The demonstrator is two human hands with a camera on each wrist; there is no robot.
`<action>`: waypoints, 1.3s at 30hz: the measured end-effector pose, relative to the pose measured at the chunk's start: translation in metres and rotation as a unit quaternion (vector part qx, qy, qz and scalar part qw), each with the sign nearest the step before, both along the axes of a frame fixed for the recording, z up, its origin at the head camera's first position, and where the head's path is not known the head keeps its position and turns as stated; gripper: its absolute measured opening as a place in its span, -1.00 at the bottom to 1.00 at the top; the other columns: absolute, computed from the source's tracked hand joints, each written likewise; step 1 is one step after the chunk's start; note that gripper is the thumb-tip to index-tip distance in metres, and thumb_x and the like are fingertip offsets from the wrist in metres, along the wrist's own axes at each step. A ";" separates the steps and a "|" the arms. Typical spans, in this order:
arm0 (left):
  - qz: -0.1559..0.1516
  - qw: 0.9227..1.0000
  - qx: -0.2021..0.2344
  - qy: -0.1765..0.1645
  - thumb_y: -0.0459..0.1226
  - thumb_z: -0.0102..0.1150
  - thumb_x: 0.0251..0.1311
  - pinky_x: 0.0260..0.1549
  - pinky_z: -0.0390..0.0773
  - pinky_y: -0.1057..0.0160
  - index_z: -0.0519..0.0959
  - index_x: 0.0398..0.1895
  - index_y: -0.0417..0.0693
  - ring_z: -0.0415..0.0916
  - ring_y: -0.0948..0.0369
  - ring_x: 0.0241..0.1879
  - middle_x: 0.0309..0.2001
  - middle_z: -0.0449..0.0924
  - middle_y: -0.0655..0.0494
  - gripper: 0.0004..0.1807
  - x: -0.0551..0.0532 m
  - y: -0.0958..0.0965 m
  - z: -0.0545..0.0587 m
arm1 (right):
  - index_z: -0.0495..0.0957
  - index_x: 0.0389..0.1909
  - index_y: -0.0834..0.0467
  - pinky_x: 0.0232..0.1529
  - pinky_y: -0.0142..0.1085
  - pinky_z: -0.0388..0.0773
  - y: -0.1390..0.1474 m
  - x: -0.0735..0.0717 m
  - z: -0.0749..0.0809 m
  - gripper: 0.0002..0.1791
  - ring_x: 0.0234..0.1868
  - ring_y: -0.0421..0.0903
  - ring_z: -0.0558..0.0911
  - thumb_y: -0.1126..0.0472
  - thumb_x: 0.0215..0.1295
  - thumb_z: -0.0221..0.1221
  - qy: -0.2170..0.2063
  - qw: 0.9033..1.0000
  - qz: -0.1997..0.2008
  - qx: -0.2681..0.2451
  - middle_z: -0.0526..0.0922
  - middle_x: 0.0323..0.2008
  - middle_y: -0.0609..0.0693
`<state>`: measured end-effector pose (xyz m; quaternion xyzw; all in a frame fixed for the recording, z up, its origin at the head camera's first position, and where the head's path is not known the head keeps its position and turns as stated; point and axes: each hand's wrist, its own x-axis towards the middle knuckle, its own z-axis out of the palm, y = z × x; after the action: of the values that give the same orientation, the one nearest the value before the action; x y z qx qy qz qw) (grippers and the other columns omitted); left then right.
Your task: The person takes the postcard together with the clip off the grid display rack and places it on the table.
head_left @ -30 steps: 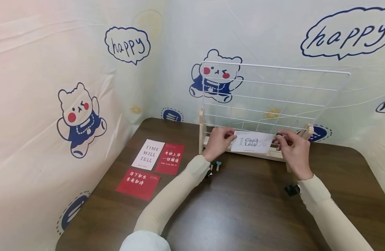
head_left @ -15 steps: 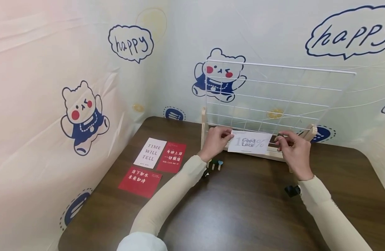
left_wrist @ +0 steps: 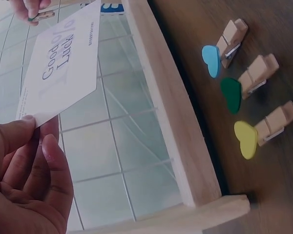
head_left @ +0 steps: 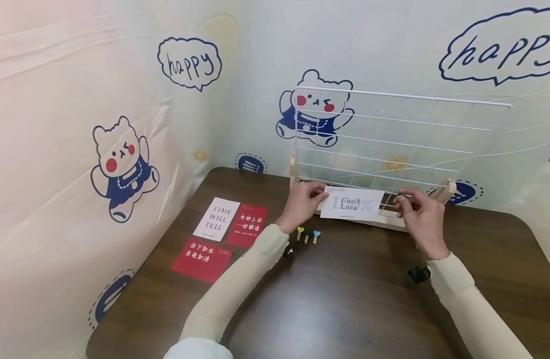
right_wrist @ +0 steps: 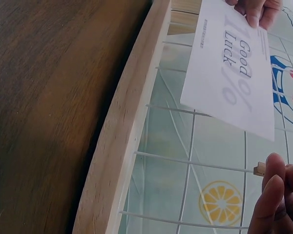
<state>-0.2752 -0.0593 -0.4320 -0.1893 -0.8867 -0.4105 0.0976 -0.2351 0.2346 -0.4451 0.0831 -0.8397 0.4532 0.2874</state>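
My left hand [head_left: 301, 203] pinches the left edge of a white "Good Luck" card [head_left: 352, 203] between thumb and fingers. The card is held sideways in front of the lower part of a white wire grid [head_left: 405, 96] in a wooden stand [right_wrist: 118, 117]. To the card's right, apart from it, my right hand [head_left: 422, 219] pinches a small wooden clothespin [left_wrist: 46, 15] with a dark green piece on it. Its wooden tip [right_wrist: 259, 169] pokes out past the fingers in the right wrist view; the fingers hide the remainder.
Three clothespins lie in front of the stand, with a blue heart [left_wrist: 212, 61], a green heart [left_wrist: 231, 95] and a yellow heart [left_wrist: 246, 139]. On the table's left lie a white card [head_left: 216, 219], a red card [head_left: 247, 226] and another red card [head_left: 202, 260].
My left hand has drawn the card a little to the left, widening the gap to my right hand. The clothespins on the table show more fully beside my left sleeve.
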 end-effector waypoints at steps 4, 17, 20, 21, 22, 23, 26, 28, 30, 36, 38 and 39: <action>0.003 1.000 0.004 -0.008 -0.25 0.30 0.41 0.00 0.74 0.24 0.74 0.10 -0.10 0.71 0.17 -0.13 0.00 0.81 0.00 -0.73 0.003 -0.006 0.001 | 0.69 -0.05 0.39 -0.52 -0.70 0.50 -0.001 0.000 -0.001 -0.82 -0.62 -0.41 0.60 0.45 0.42 0.19 -0.003 1.000 0.002 -0.002 0.75 -0.41 0.36; 0.001 0.999 0.018 -0.031 -0.28 0.31 0.39 -0.05 0.77 0.24 0.72 0.12 -0.15 0.74 0.14 -0.13 0.01 0.81 -0.06 -0.71 0.005 -0.020 0.000 | 0.68 -0.07 0.44 -0.57 -0.69 0.45 -0.005 -0.002 -0.004 -0.82 -0.66 -0.48 0.56 0.45 0.41 0.19 0.002 1.000 0.015 -0.001 0.73 -0.48 0.37; 0.003 0.999 0.020 -0.038 -0.29 0.31 0.39 -0.05 0.78 0.22 0.71 0.13 -0.16 0.75 0.12 -0.13 0.01 0.81 -0.08 -0.70 0.006 -0.023 -0.001 | 0.68 -0.09 0.45 -0.58 -0.69 0.44 -0.006 -0.003 -0.006 -0.83 -0.66 -0.51 0.54 0.47 0.39 0.20 0.008 1.000 0.018 -0.004 0.72 -0.49 0.37; 0.002 0.999 0.022 -0.040 -0.29 0.31 0.39 -0.05 0.78 0.21 0.71 0.13 -0.17 0.76 0.11 -0.13 0.01 0.80 -0.09 -0.70 0.007 -0.024 -0.001 | 0.67 -0.08 0.45 -0.58 -0.69 0.44 -0.006 -0.003 -0.006 -0.83 -0.66 -0.50 0.55 0.47 0.39 0.20 0.008 1.000 0.019 -0.003 0.72 -0.49 0.37; 0.002 0.999 0.023 -0.041 -0.29 0.31 0.38 -0.05 0.78 0.20 0.71 0.13 -0.18 0.76 0.10 -0.13 0.01 0.80 -0.10 -0.70 0.007 -0.025 -0.001 | 0.67 -0.08 0.45 -0.57 -0.69 0.45 -0.006 -0.003 -0.006 -0.83 -0.66 -0.50 0.55 0.47 0.39 0.20 0.007 1.000 0.021 -0.005 0.72 -0.49 0.37; 0.002 0.999 0.024 -0.042 -0.30 0.32 0.38 -0.06 0.79 0.20 0.72 0.12 -0.18 0.76 0.10 -0.13 0.01 0.80 -0.10 -0.70 0.008 -0.026 -0.001 | 0.67 -0.09 0.46 -0.57 -0.70 0.46 -0.007 -0.002 -0.006 -0.83 -0.66 -0.49 0.56 0.48 0.39 0.20 0.006 1.000 0.023 -0.006 0.72 -0.49 0.38; 0.002 0.999 0.027 -0.041 -0.30 0.33 0.37 -0.09 0.79 0.21 0.72 0.12 -0.16 0.77 0.10 -0.13 0.02 0.80 -0.09 -0.70 0.008 -0.031 -0.003 | 0.67 -0.09 0.47 -0.55 -0.70 0.48 -0.008 -0.002 -0.007 -0.83 -0.65 -0.46 0.57 0.48 0.39 0.20 0.002 1.000 0.026 -0.005 0.72 -0.47 0.39; 0.002 0.999 0.029 -0.038 -0.30 0.33 0.37 -0.09 0.79 0.21 0.72 0.12 -0.15 0.77 0.10 -0.13 0.03 0.80 -0.08 -0.70 0.008 -0.035 -0.003 | 0.66 -0.09 0.47 -0.54 -0.71 0.49 -0.009 -0.002 -0.007 -0.83 -0.64 -0.47 0.57 0.49 0.39 0.19 -0.002 1.000 0.028 -0.003 0.72 -0.46 0.39; 0.003 0.999 0.031 -0.036 -0.30 0.33 0.37 -0.09 0.79 0.20 0.72 0.12 -0.15 0.78 0.10 -0.13 0.03 0.80 -0.08 -0.70 0.009 -0.039 -0.004 | 0.66 -0.09 0.48 -0.54 -0.71 0.49 -0.010 -0.001 -0.007 -0.83 -0.63 -0.48 0.56 0.49 0.39 0.19 -0.005 1.000 0.031 -0.001 0.73 -0.45 0.40; 0.009 0.998 0.039 -0.041 -0.29 0.33 0.37 -0.15 0.79 0.23 0.72 0.14 -0.15 0.77 0.11 -0.14 0.04 0.80 -0.07 -0.69 0.013 -0.049 -0.004 | 0.67 -0.08 0.46 -0.55 -0.70 0.48 -0.014 0.000 -0.009 -0.82 -0.63 -0.52 0.54 0.50 0.39 0.18 -0.004 0.999 0.032 -0.001 0.72 -0.47 0.40; 0.012 0.998 0.043 -0.050 -0.29 0.33 0.37 -0.16 0.79 0.24 0.71 0.15 -0.14 0.76 0.11 -0.14 0.04 0.80 -0.06 -0.68 0.015 -0.052 -0.003 | 0.68 -0.08 0.45 -0.56 -0.70 0.47 -0.015 0.000 -0.010 -0.82 -0.63 -0.53 0.54 0.48 0.39 0.19 0.000 1.000 0.030 0.003 0.73 -0.48 0.37; 0.013 0.997 0.044 -0.056 -0.28 0.33 0.38 -0.17 0.79 0.25 0.71 0.16 -0.13 0.75 0.11 -0.13 0.05 0.79 -0.06 -0.68 0.016 -0.054 -0.002 | 0.68 -0.08 0.44 -0.56 -0.70 0.47 -0.016 0.000 -0.010 -0.83 -0.64 -0.53 0.54 0.48 0.39 0.19 0.001 1.000 0.030 0.004 0.73 -0.49 0.36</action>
<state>-0.2589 -0.1129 -0.4344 -0.1499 -0.8741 -0.4579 0.0618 -0.2351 0.2190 -0.4551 0.1099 -0.8381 0.4584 0.2746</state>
